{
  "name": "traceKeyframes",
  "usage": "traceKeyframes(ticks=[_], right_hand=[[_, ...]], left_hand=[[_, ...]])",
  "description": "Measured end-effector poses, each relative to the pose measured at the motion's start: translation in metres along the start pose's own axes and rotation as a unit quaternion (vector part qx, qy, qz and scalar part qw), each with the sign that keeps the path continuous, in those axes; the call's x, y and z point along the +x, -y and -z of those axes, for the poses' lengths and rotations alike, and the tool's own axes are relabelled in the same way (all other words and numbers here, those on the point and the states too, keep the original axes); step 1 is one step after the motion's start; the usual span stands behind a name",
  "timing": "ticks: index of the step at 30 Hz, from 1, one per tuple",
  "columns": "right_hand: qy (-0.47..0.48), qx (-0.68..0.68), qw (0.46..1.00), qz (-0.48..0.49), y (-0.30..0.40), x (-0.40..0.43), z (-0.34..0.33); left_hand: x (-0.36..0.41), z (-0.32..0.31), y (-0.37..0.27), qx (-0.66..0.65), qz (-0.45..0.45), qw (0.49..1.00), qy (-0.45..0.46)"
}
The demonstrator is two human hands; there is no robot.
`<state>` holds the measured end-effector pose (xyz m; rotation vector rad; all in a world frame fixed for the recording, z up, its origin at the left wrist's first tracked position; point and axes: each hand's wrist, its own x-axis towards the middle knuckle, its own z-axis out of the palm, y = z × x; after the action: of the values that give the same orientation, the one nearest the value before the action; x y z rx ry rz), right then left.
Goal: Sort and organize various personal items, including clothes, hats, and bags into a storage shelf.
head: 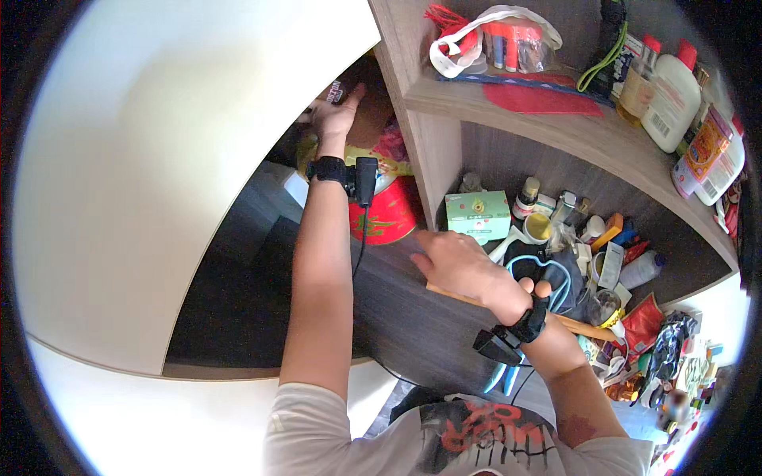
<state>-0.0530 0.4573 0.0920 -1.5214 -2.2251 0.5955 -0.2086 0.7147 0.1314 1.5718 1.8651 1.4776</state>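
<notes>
My left hand reaches deep into the cabinet compartment, beside the edge of the white sliding door. It is up against a dark package bearing white writing; some fingers are hidden, so its grip cannot be told. Below that wrist stand a yellow printed bag and a red tin with gold-green markings. My right hand hovers near the foot of the upright partition, holding nothing, thumb and forefinger apart. Under its wrist lies a light-blue looped tool with round wooden balls. Each wrist wears a black strapped device.
Right of the partition, a green box stands among bottles and small items. The upper shelf carries a red mat, a white lotion bottle and other bottles. A wooden strip edges the cluttered lower shelf. Cables trail from both wrist devices.
</notes>
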Motion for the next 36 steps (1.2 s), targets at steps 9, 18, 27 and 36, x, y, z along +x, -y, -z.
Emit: traceKeyframes(ticks=[9, 18, 27, 36], right_hand=[[0.0, -0.01, 1.0, -0.016, 0.023, -0.033, 0.009], [-0.046, 0.019, 0.99, -0.13, 0.003, -0.119, 0.028], [-0.046, 0.001, 0.986, -0.16, -0.027, -0.166, 0.021], [-0.081, 0.041, 0.97, -0.227, -0.037, -0.211, 0.032]], left_hand=[[-0.006, 0.004, -0.003, 0.118, 0.028, 0.992, 0.017], [-0.071, 0.016, -0.008, 0.111, -0.096, 0.988, 0.046], [-0.062, -0.011, -0.016, 0.141, -0.185, 0.922, 0.311], [-0.065, 0.033, -0.001, -0.001, -0.183, 0.983, -0.008]])
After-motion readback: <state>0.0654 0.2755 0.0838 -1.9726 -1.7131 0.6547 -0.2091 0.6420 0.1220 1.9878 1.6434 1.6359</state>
